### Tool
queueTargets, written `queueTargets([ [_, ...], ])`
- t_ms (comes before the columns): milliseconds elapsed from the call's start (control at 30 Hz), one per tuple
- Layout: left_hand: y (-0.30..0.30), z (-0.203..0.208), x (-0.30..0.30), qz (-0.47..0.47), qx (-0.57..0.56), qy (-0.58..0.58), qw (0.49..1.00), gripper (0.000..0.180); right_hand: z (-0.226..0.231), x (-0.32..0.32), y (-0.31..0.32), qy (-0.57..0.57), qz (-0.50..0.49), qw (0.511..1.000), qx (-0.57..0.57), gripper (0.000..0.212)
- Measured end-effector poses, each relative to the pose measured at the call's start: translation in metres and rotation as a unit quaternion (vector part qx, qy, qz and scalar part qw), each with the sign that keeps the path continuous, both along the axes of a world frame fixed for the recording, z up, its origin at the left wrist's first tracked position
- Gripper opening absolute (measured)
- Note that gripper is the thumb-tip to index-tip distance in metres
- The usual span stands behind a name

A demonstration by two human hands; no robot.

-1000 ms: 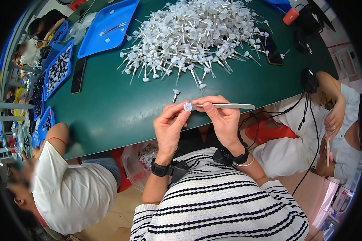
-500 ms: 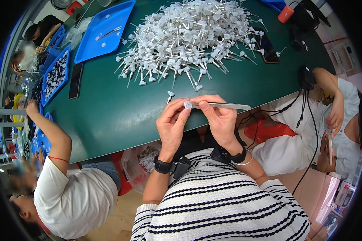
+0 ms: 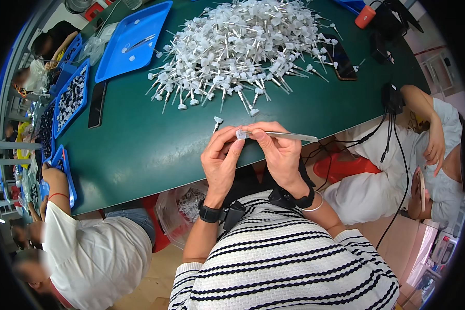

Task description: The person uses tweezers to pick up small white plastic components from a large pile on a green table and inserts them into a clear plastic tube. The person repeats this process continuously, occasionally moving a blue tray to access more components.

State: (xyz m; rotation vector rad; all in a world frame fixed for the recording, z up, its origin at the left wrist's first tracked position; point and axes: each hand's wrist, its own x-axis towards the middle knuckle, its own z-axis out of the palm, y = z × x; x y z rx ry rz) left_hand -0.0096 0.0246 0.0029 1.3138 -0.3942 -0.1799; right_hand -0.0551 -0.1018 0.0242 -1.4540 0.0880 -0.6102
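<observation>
Close together near the table's front edge are both my hands. My left hand (image 3: 221, 157) pinches a small white plastic cap (image 3: 241, 134) between thumb and fingertips. Metal tweezers (image 3: 292, 136) lie in the closed grip of my right hand (image 3: 281, 155), their tip end against the cap and their other end pointing right. Fingers partly hide where tip and cap meet. One white-headed piece with a thin stem (image 3: 218, 121) lies on the table just beyond my left fingers. Farther off rises a large heap of similar white-headed stemmed pieces (image 3: 248, 46).
A blue tray (image 3: 104, 67) with another pair of tweezers sits far left, a dark phone (image 3: 97, 106) beside it. Another phone (image 3: 343, 67) lies right of the heap. A black box with cables (image 3: 392, 99) is at the right edge. Co-workers sit on both sides.
My hands stay in nearly the same place; the tweezers' outer end tilts slightly. The co-worker's arm on the left has drawn nearer, to a blue tray at the table's edge.
</observation>
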Motion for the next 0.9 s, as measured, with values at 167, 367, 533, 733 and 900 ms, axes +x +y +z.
queueTargets([
  [167,0.0005,0.0001,-0.0005,0.003,0.002,0.008,1.000,0.024,0.0006,-0.0014,0.0012,0.001,0.008,0.999,0.031,0.013],
  [367,-0.0004,0.0003,-0.0003,0.004,0.003,-0.003,1.000,0.024,-0.0003,-0.0010,0.0008,-0.005,0.009,1.000,0.015,0.013],
  [533,-0.0009,-0.0005,-0.0005,0.009,0.008,-0.011,1.000,0.024,-0.0022,0.0005,-0.0015,-0.011,-0.004,0.999,-0.044,0.013],
  [733,-0.0010,0.0009,-0.0006,0.006,0.007,0.001,1.000,0.024,0.0005,-0.0002,0.0043,-0.012,-0.027,0.999,0.032,0.012],
  [900,-0.0004,0.0015,-0.0010,0.014,0.006,0.006,1.000,0.023,0.0038,0.0006,0.0001,-0.005,-0.034,0.994,-0.108,0.011],
])
